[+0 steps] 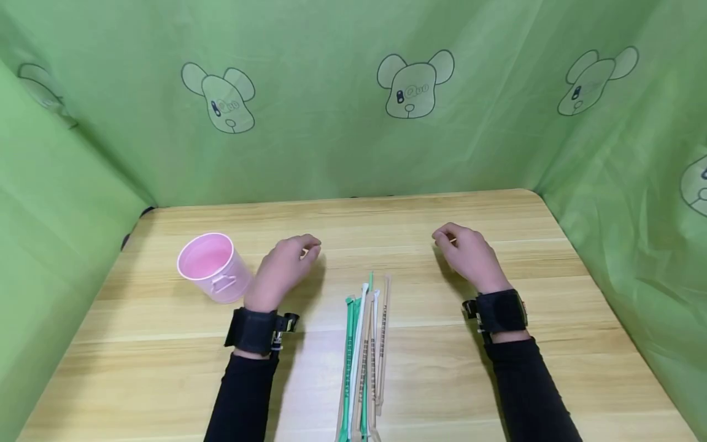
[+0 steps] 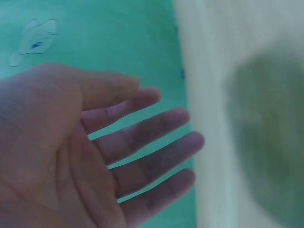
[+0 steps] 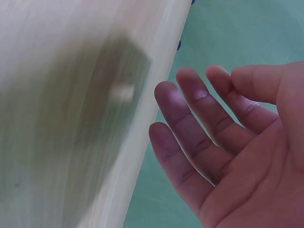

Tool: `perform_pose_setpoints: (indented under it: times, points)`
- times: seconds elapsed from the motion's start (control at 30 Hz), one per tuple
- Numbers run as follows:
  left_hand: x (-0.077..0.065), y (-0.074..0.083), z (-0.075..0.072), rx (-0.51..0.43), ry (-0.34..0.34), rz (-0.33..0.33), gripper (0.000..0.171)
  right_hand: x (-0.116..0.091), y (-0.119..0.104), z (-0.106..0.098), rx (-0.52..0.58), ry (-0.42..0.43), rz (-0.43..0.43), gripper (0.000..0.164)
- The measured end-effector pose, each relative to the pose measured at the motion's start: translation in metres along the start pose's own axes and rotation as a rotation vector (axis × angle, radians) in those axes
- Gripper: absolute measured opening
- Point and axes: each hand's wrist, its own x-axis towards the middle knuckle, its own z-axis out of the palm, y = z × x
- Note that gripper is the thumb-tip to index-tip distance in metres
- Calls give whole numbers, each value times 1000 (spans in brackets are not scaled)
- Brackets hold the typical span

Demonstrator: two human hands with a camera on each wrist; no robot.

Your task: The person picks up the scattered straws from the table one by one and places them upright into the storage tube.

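Observation:
A bundle of paper-wrapped straws (image 1: 361, 362), some green and some white or clear-wrapped, lies lengthwise at the near middle of the table. My left hand (image 1: 284, 270) hovers over the wood between the pink bucket (image 1: 234, 279) and the straws, holding nothing. In the left wrist view the fingers of that left hand (image 2: 95, 147) are spread and loosely bent. To the right of the straws, my right hand (image 1: 469, 255) is held over the table with no object in it. The right wrist view shows this right hand (image 3: 237, 147) with relaxed, slightly bent fingers.
The wooden table (image 1: 552, 258) has a rounded far right corner. Green cloth (image 1: 331, 147) printed with bear heads hangs behind the table and along both sides. The bucket stands upright at the left, its small handle facing the near side.

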Motion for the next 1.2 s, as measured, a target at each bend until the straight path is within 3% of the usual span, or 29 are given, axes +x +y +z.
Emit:
perform_pose_setpoints:
  times: [0.1, 0.37, 0.57, 0.73, 0.83, 1.03, 1.2]
  points:
    - [-8, 5, -10, -22, -12, 5, 37, 0, 0, 0, 9, -3, -3, 44]
    - [-33, 6, -51, -62, 71, 26, 40, -1, -3, 2, 44, -28, 7, 46]
    - [-58, -5, -86, -66, 204, -2, 44, -2, -5, 1, 53, -34, 6, 45]
    - [-70, -23, -101, -61, 277, -54, 47, -3, -6, 1, 56, -37, -3, 45]
    - [-73, -32, -106, -54, 240, -124, 60, -2, -7, 2, 53, -33, -7, 44]
    - [-76, -40, -111, -38, 61, -299, 92, -1, -9, 7, 56, -36, -25, 40]
    - [-80, -43, -112, -39, 9, -384, 104, -1, -17, 18, 44, -52, -43, 37]
